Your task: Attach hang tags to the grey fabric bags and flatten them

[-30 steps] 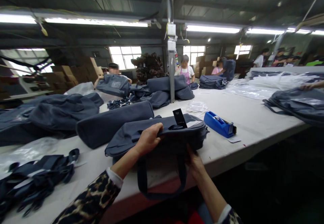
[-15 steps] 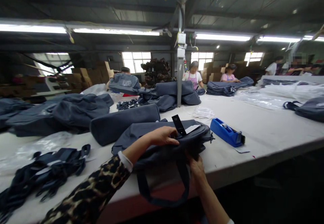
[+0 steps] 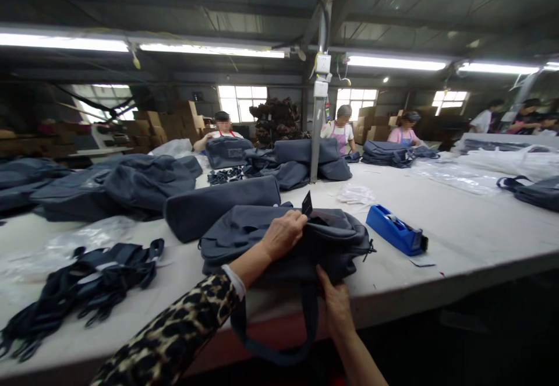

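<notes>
A dark grey-blue bag (image 3: 244,237) lies at the near edge of the white table (image 3: 471,223), its carry strap (image 3: 279,348) hanging over the edge. My left hand (image 3: 283,233) is closed over the bag's top opening, right beside a black hang tag (image 3: 307,204) that sticks up. My right hand (image 3: 334,304) presses on the bag's front side at the table edge, fingers closed on the fabric.
A blue tape dispenser (image 3: 396,237) sits right of the bag. A rolled bag (image 3: 220,204) lies behind it, bag piles (image 3: 109,185) at left and a heap of dark straps (image 3: 82,287) at near left. A grey post (image 3: 315,112) stands mid-table. Other people work at the far side.
My left hand has slid right along the bag's top to the hang tag, which now stands edge-on. The white card beside the tag is no longer visible. My view has shifted a little.
</notes>
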`<state>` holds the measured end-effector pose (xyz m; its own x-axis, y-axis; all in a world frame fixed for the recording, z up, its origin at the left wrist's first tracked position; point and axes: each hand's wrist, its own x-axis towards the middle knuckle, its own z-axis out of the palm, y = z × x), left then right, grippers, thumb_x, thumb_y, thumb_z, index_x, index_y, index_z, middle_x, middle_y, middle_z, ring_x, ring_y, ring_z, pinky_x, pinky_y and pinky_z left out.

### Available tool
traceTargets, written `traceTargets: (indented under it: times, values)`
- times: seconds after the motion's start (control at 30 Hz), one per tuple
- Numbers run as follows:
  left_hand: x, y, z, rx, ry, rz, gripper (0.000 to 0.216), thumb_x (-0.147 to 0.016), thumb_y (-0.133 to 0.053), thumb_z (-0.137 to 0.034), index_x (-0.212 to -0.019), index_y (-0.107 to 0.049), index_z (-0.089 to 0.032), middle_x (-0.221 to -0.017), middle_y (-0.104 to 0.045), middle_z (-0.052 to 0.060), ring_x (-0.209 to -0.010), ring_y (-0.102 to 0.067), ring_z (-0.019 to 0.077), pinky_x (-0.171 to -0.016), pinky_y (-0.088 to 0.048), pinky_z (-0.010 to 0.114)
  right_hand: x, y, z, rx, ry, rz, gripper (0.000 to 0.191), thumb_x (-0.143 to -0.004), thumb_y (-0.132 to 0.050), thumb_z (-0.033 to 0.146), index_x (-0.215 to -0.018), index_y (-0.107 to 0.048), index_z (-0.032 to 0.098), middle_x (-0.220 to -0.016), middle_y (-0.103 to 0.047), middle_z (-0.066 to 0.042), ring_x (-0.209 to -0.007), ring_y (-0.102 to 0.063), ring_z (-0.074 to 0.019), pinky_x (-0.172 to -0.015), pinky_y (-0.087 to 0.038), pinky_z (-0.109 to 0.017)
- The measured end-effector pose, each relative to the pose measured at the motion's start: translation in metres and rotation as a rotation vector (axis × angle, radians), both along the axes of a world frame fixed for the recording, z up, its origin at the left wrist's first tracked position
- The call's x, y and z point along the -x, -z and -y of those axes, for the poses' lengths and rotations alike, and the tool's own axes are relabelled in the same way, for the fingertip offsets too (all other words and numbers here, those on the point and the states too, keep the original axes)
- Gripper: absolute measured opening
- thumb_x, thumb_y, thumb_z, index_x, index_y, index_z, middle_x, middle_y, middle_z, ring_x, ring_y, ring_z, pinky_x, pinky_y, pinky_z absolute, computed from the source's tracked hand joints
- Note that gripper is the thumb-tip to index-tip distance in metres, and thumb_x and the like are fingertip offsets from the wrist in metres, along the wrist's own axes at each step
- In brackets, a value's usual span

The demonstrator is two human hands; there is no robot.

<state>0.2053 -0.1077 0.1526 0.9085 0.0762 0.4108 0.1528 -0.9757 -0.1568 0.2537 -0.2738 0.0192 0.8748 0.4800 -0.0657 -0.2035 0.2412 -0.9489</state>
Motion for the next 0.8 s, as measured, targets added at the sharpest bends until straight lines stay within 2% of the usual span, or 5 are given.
traceTargets:
  times: [0.1,0.23,0.37,0.53,0.8]
  values:
    - [0.008,0.029,0.007,0.063,0.09,0.0,0.014,-0.088,-0.051,-0.011,-0.096,-0.046,-0.022,-0.096,-0.059,0.002,-0.092,-0.056,0.019,-0.074,-0.048,0.028,-0.017,0.033,0.034,0.124,-0.187,-0.053,0.058,-0.067,-0.077,0.057,-0.107,-0.07,0.015,-0.103,-0.073,-0.01,-0.091,-0.069,-0.0292,-0.069,-0.056,-0.036]
    - [0.016,0.048,0.012,0.066,0.185,0.027,0.019,-0.085,-0.051,-0.006,-0.095,-0.044,-0.022,-0.092,-0.057,0.002,-0.089,-0.055,0.0192,-0.075,-0.048,0.029,-0.05,0.052,0.077,0.1,0.01,-0.033,0.058,-0.063,-0.081,0.057,-0.103,-0.068,0.017,-0.1,-0.071,-0.007,-0.086,-0.069,-0.0242,-0.069,-0.056,-0.032]
    - [0.017,0.04,0.008,0.084,0.206,0.1,0.02,-0.085,-0.05,-0.006,-0.093,-0.043,-0.022,-0.09,-0.056,0.001,-0.085,-0.055,0.0189,-0.074,-0.047,0.029,-0.074,0.039,0.072,0.046,-0.051,-0.046,0.06,-0.063,-0.081,0.054,-0.11,-0.064,0.021,-0.102,-0.069,-0.006,-0.078,-0.068,-0.0185,-0.067,-0.056,-0.03]
    - [0.019,0.019,0.0,0.085,0.195,0.172,0.018,-0.084,-0.05,-0.007,-0.092,-0.044,-0.022,-0.089,-0.055,0.001,-0.083,-0.055,0.0186,-0.073,-0.046,0.03,-0.089,0.023,0.033,0.026,-0.168,-0.1,0.046,-0.069,-0.074,0.055,-0.098,-0.061,0.021,-0.074,-0.065,-0.001,-0.054,-0.062,-0.0148,-0.045,-0.045,-0.025]
    - [0.018,0.015,-0.022,-0.043,0.077,0.173,0.015,-0.085,-0.052,-0.01,-0.091,-0.045,-0.021,-0.088,-0.056,0.003,-0.083,-0.054,0.0209,-0.072,-0.042,0.033,-0.071,0.022,0.025,-0.051,-0.023,-0.1,0.053,-0.059,-0.079,0.053,-0.093,-0.054,0.022,-0.052,-0.047,0.011,-0.037,-0.041,-0.0059,-0.037,-0.028,-0.017]
